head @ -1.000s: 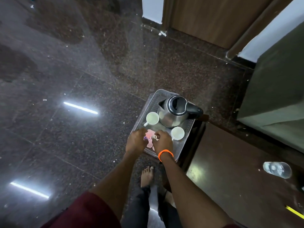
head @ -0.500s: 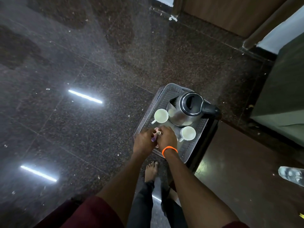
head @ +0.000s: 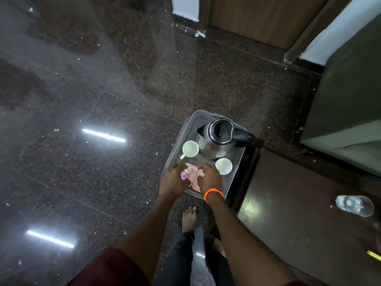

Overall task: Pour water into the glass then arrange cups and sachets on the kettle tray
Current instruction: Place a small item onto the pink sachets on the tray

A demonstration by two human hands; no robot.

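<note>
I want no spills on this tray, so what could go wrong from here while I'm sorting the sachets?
The tray seems to overhang the dark stand's edge, so pressing on its near side might tip it. The right hand works close to the right cup and could knock it. The left hand sits just below the left cup, beside the kettle.
</note>
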